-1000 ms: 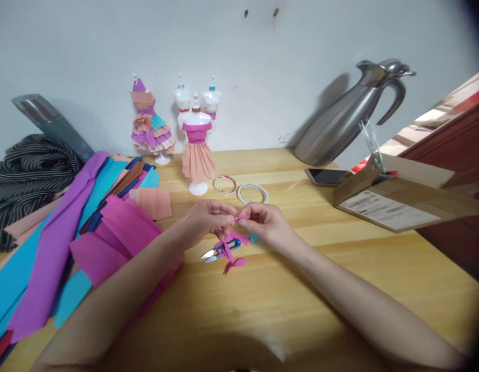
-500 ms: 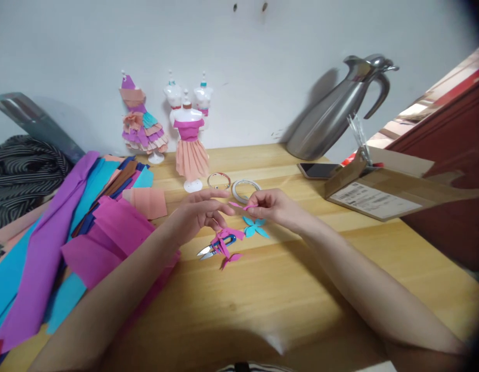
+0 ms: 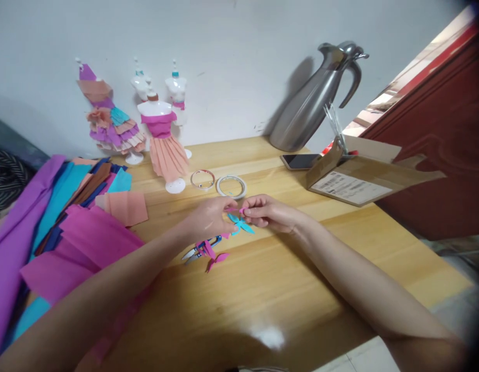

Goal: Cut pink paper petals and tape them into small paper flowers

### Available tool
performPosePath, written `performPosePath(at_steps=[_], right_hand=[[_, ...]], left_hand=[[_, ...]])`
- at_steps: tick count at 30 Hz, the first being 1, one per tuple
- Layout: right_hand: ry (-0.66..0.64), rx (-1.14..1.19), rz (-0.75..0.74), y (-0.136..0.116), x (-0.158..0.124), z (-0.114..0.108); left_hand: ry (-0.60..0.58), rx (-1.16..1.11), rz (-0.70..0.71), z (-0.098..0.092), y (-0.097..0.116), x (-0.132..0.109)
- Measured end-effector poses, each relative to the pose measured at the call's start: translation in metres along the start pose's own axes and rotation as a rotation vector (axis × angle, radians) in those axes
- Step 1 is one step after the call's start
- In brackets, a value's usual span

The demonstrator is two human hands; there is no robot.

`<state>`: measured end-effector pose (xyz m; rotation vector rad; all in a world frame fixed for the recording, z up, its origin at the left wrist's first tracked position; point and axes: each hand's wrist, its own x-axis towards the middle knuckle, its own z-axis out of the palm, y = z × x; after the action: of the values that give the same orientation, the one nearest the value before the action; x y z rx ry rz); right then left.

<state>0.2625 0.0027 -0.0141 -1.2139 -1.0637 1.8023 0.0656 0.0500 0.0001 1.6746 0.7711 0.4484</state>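
My right hand [image 3: 267, 212] pinches a small pink crepe paper piece [image 3: 243, 211] between thumb and fingertips. Close against its left side is my left hand [image 3: 210, 219], thumb and fingers apart and curved around the piece's far end; whether they touch it is hard to see. Under the hands lies a blue paper petal shape [image 3: 245, 226], partly covered by my left thumb. Thread snips [image 3: 192, 253] with blue handles rest on the table just below my left hand, overlapped by pink paper scraps [image 3: 217, 261].
Crepe paper sheets [image 3: 103, 227] pile up at left. Small dress forms in paper dresses [image 3: 167, 155] stand by the wall. A red ring [image 3: 203, 187] and a white tape roll [image 3: 245, 188] lie behind my hands. A phone [image 3: 299, 161], cardboard box [image 3: 351, 188] and steel jug [image 3: 305, 103] are at right.
My left hand has moved in towards the pink piece, its fingers now around its end. My right hand keeps its pinch. The view has swung right.
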Motion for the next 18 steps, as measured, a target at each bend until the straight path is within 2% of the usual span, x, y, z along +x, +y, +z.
performPosePath(at_steps=[3, 7, 13, 18], right_hand=[[-0.015, 0.043, 0.021, 0.001, 0.0, -0.004], [-0.029, 0.015, 0.008, 0.001, -0.002, -0.008], [0.046, -0.288, -0.067, 0.002, -0.004, -0.009], [0.076, -0.537, -0.122, 0.005, -0.004, -0.013]], left_hand=[[-0.031, 0.122, 0.035, 0.006, -0.007, 0.01], [-0.053, 0.135, -0.029, 0.004, -0.006, 0.017], [-0.079, 0.183, -0.116, 0.0, 0.012, 0.017], [-0.088, 0.22, -0.177, 0.006, 0.009, 0.022]])
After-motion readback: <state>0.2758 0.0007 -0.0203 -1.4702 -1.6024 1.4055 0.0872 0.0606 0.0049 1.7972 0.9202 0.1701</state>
